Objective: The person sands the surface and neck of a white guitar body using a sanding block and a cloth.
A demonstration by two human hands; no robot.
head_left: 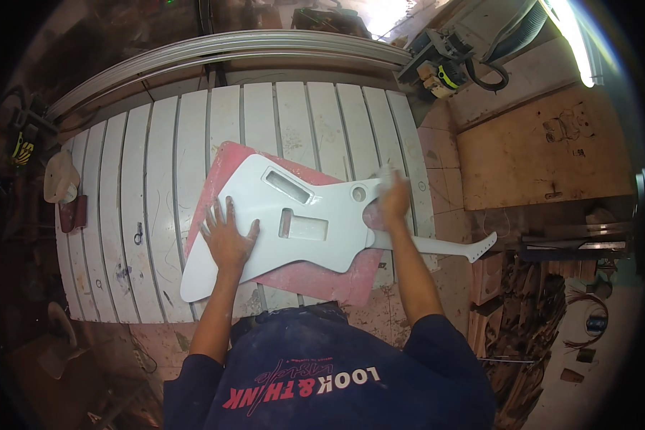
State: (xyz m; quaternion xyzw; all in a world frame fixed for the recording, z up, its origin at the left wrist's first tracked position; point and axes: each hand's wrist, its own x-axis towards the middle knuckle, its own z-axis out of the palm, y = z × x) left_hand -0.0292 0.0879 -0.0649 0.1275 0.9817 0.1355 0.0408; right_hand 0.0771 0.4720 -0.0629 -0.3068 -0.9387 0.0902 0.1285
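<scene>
A white, angular electric guitar body [251,258] with cut cavities and an attached neck [437,245] lies on a pink mat [351,283]. My left hand [226,235] rests on the body’s left wing, fingers spread and holding nothing. At the upper right horn, near a round cavity, my right hand [394,197] is closed around something small and whitish, blurred by motion; what it is I cannot make out. The neck runs out to the right beneath my right forearm, with its headstock past the table’s edge.
The white slatted table [158,158] carries tan and maroon objects [64,183] at left. A metal gantry rail [229,44] with a machine head [437,75] spans the back. A wooden board [530,165] and stacked wood pieces [494,322] are to the right.
</scene>
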